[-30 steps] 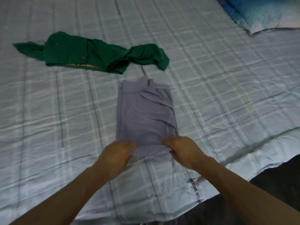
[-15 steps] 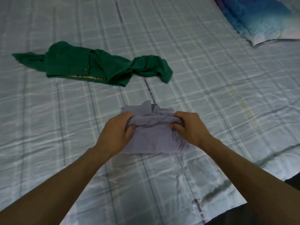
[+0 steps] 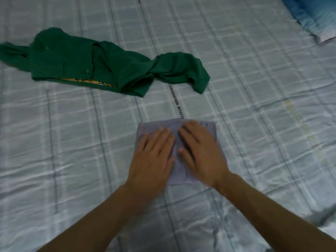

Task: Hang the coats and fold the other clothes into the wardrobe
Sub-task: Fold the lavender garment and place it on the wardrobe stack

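Lilac cloth, a folded garment (image 3: pixel 211 128), is pressed flat on the bed (image 3: pixel 72 142) under the left hand (image 3: pixel 152 159) and right hand (image 3: pixel 200 157), fingers straight and spread. Folding looks nearly done. Next it should be lifted without unfolding and carried to the wardrobe; the green coat (image 3: pixel 91 68) lies beyond, unhung.

A lilac-grey garment (image 3: pixel 152 125) lies on the bed (image 3: pixel 72 142), folded into a small, flat rectangle. Well apart from it, further back and to the left, a dark green garment (image 3: pixel 101 70) lies crumpled and not folded, one part twisted out to the right, with a yellow patterned lining showing at its near edge.
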Motion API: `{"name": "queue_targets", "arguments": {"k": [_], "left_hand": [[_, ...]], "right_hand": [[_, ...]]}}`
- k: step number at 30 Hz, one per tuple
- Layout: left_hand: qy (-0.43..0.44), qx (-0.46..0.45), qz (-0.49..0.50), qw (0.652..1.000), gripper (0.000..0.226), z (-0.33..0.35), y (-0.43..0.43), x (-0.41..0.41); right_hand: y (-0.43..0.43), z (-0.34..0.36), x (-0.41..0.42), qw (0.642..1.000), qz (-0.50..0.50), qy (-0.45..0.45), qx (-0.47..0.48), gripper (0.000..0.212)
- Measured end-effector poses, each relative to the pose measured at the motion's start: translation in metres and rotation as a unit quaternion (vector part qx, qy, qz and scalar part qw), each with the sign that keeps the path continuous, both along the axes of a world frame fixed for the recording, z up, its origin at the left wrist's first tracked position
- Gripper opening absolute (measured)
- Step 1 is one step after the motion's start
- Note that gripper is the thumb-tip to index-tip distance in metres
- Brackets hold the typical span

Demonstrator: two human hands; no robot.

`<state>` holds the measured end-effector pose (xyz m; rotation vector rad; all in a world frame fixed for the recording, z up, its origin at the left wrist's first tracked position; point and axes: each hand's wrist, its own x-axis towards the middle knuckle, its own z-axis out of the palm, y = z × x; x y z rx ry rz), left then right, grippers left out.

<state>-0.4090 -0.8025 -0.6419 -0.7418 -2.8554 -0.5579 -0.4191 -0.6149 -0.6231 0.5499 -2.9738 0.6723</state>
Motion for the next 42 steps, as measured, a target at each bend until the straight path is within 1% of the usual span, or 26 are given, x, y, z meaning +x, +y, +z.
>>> {"name": "queue_targets", "arguments": {"k": [2, 4, 6, 10, 16, 18, 19, 22, 23, 24, 25, 27, 30, 32, 34, 35, 37, 38, 39, 41, 42], "left_hand": [[-0.044, -0.052, -0.03, 0.997, 0.058, -0.012, 0.002, -0.002], [-0.084, -0.059, -0.026, 0.994, 0.067, -0.026, -0.008, -0.012], [-0.104, -0.062, -0.035, 0.992, 0.073, -0.038, -0.02, -0.022], [-0.112, -0.063, -0.045, 0.991, 0.075, -0.045, -0.021, -0.029], [-0.113, -0.064, -0.037, 0.991, 0.076, -0.03, -0.022, -0.026], [-0.092, -0.067, -0.056, 0.992, 0.077, -0.025, -0.025, -0.017], [-0.08, -0.064, -0.081, 0.991, 0.077, -0.025, -0.029, -0.01], [-0.077, -0.044, -0.145, 0.985, 0.088, -0.029, -0.04, 0.014], [-0.089, -0.04, -0.144, 0.985, 0.092, -0.03, -0.042, 0.02], [-0.097, -0.04, -0.133, 0.986, 0.094, -0.03, -0.042, 0.023], [-0.099, -0.041, -0.119, 0.987, 0.092, -0.029, -0.041, 0.024], [-0.086, -0.049, -0.097, 0.99, 0.079, -0.024, -0.034, 0.023], [-0.018, -0.085, -0.079, 0.993, 0.052, -0.016, -0.02, 0.019], [0.016, -0.091, -0.074, 0.993, 0.043, -0.013, -0.016, 0.015], [0.012, -0.081, -0.078, 0.994, 0.053, 0.0, -0.019, 0.009], [0.012, -0.08, -0.079, 0.994, 0.054, 0.012, -0.02, 0.008], [0.027, -0.079, -0.08, 0.993, 0.043, 0.03, -0.023, 0.004], [0.029, -0.075, -0.073, 0.994, 0.043, 0.046, -0.026, 0.004], [0.023, -0.069, -0.062, 0.995, 0.048, 0.063, -0.029, 0.004], [0.013, -0.072, -0.035, 0.997, 0.058, 0.101, -0.036, 0.006], [0.016, -0.078, -0.026, 0.996, 0.059, 0.122, -0.041, 0.009]], "right_hand": [[0.001, -0.018, 0.008, 0.998, 0.035, -0.039, 0.043, 0.063], [0.014, -0.034, 0.005, 0.997, 0.034, -0.036, 0.062, 0.068], [0.026, -0.045, -0.001, 0.997, 0.037, -0.029, 0.053, 0.071], [0.03, -0.057, -0.008, 0.997, 0.034, -0.03, 0.061, 0.075], [0.028, -0.042, -0.006, 0.996, 0.019, -0.042, 0.079, 0.077], [0.027, -0.039, 0.006, 0.997, 0.018, -0.038, 0.063, 0.078], [0.028, -0.038, 0.015, 0.998, 0.025, -0.033, 0.053, 0.079], [0.033, -0.038, 0.044, 0.996, 0.066, -0.037, 0.039, 0.093], [0.034, -0.038, 0.05, 0.995, 0.076, -0.041, 0.045, 0.097], [0.034, -0.037, 0.052, 0.994, 0.081, -0.043, 0.053, 0.097], [0.033, -0.037, 0.051, 0.994, 0.081, -0.042, 0.062, 0.093], [0.029, -0.035, 0.048, 0.994, 0.066, -0.037, 0.075, 0.08], [0.021, -0.032, 0.042, 0.996, 0.031, 0.021, 0.082, 0.05], [0.017, -0.026, 0.042, 0.995, 0.015, 0.04, 0.093, 0.044], [0.015, -0.012, 0.039, 0.994, 0.01, 0.053, 0.091, 0.043], [0.013, 0.0, 0.037, 0.995, 0.009, 0.055, 0.088, 0.043], [0.01, 0.017, 0.032, 0.995, 0.015, 0.04, 0.085, 0.038], [0.008, 0.032, 0.029, 0.996, 0.019, 0.037, 0.08, 0.034], [0.006, 0.046, 0.026, 0.996, 0.022, 0.039, 0.076, 0.033], [-0.002, 0.078, 0.021, 0.996, 0.025, 0.047, 0.073, 0.042], [-0.006, 0.095, 0.019, 0.995, 0.031, 0.054, 0.074, 0.049]]}}
